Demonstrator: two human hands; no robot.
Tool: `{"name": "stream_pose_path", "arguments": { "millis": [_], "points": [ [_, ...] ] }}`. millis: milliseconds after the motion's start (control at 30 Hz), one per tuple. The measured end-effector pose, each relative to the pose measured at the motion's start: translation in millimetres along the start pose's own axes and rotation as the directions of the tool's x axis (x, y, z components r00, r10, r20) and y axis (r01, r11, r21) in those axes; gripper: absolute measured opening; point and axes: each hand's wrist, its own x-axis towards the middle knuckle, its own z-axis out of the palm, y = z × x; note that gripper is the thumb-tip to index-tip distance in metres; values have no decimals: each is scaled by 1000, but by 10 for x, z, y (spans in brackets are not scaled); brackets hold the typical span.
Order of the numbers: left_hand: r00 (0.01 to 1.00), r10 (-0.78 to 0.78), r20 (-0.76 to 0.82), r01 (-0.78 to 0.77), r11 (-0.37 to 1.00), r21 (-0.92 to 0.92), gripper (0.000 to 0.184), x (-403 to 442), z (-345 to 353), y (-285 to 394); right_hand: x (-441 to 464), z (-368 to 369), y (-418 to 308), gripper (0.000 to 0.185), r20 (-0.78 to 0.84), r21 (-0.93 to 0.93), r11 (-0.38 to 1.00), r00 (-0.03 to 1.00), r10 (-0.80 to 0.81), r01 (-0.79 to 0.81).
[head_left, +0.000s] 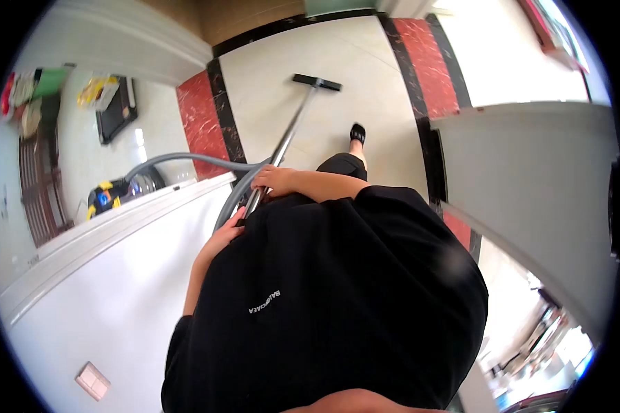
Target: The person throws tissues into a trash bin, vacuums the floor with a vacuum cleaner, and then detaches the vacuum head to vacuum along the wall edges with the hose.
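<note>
A vacuum cleaner wand (292, 131), a shiny metal tube, slants from my waist out over the floor. My right hand (274, 180) is closed around the tube. Lower down, my left hand (226, 234) grips the wand's dark handle end, partly hidden by my black shirt. At the far end, the wide black floor head (317, 82) lies on the pale tiles. A grey hose (186, 158) curves from the handle area to the yellow and black vacuum cleaner body (127, 191), seen beyond the wall edge on the left.
Red and black stone strips (201, 113) border the pale floor on both sides. A white wall (117, 296) with a switch plate (92, 380) stands close on my left. A grey-white panel (530, 165) is on my right. A dark board-like object (119, 113) lies in the left room.
</note>
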Motion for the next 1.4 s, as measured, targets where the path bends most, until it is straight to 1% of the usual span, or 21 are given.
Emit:
{"name": "stream_pose_path", "arguments": {
  "millis": [67, 167, 200, 300, 367, 433, 500, 567, 633, 733, 833, 900, 967, 1033, 1067, 1100, 1200, 1267, 1300, 1367, 1400],
  "points": [
    [989, -107, -101, 54, 904, -425, 63, -50, 18, -204, 238, -55, -18, 47, 19, 46, 998, 999, -41, 40],
    [968, -76, -239, -59, 856, -513, 63, -52, 131, 174, 572, -209, 135, 49, 125, 44, 997, 990, -72, 67],
    [960, -45, -275, -56, 936, -347, 65, -10, 114, 307, 629, -335, 184, 49, 200, 62, 996, 977, -77, 66],
    [966, -76, -246, -41, 898, -438, 66, 188, 84, 694, 660, -733, 372, 48, 340, 67, 994, 935, -100, 82],
    [969, -51, -243, -55, 909, -413, 66, 352, 50, 887, 646, -982, 529, 46, 308, 71, 996, 949, -75, 55],
    [978, -136, -157, 11, 788, -616, 66, 600, -8, 1112, 661, -1333, 656, 45, 349, 67, 997, 936, -53, 31],
    [971, -112, -211, -33, 811, -584, 67, 768, 8, 1355, 669, -1543, 862, 49, 393, 68, 997, 918, -47, 22],
    [956, -147, -254, 37, 918, -394, 67, 926, -39, 1623, 687, -1683, 1127, 46, 358, 105, 993, 930, -84, 50],
    [958, -167, -233, 39, 881, -471, 67, 989, -76, 1714, 755, -1869, 1223, 41, 394, 129, 988, 910, -130, 85],
    [969, -62, -238, -96, 795, -599, 67, 1162, -264, 1653, 952, -2146, 1285, 38, 427, 94, 991, 895, -128, 97],
    [966, -58, -251, -84, 849, -521, 67, 1239, -570, 1837, 1180, -2220, 1492, 38, 422, 85, 987, 893, -158, 134],
    [974, -129, -186, 28, 885, -465, 66, 1313, -918, 2020, 1389, -2309, 1629, 37, 326, 8, 977, 923, -206, 215],
    [968, -47, -248, -95, 841, -533, 66, 1477, -1257, 2023, 1729, -2485, 1811, 37, 378, -27, 980, 910, -170, 195],
    [958, -32, -284, -99, 894, -436, 66, 1644, -1488, 2115, 1980, -2724, 1951, 35, 441, -64, 973, 881, -172, 223],
    [976, -42, -214, -118, 726, -677, 67, 1587, -1591, 2296, 2098, -2811, 1973, 36, 428, -56, 979, 891, -153, 195],
    [978, -114, -173, -64, 626, -777, 67, 1464, -1683, 2550, 2204, -2953, 1884, 41, 458, -19, 999, 888, -29, 43],
    [953, -107, -284, -144, 664, -734, 67, 1197, -1838, 2605, 2581, -2939, 1771, 45, 661, -17, 995, 748, -59, 94],
    [942, -134, -308, -160, 626, -763, 66, 999, -1678, 2428, 2746, -2711, 1768, 47, 764, 199, 947, 565, -310, 251],
    [934, -240, -264, -93, 549, -830, 69, 820, -1638, 2547, 2843, -2671, 1671, 46, 791, 285, 929, 490, -367, 235],
    [942, -292, -166, -156, 57, -986, 71, 582, -1328, 2803, 2869, -2491, 1469, 43, 762, 499, 829, 327, -559, 253],
    [902, -341, -263, -203, 203, -958, 71, 585, -1031, 2791, 2792, -2394, 1339, 39, 819, 473, 838, 216, -532, 270]
  ]
}}
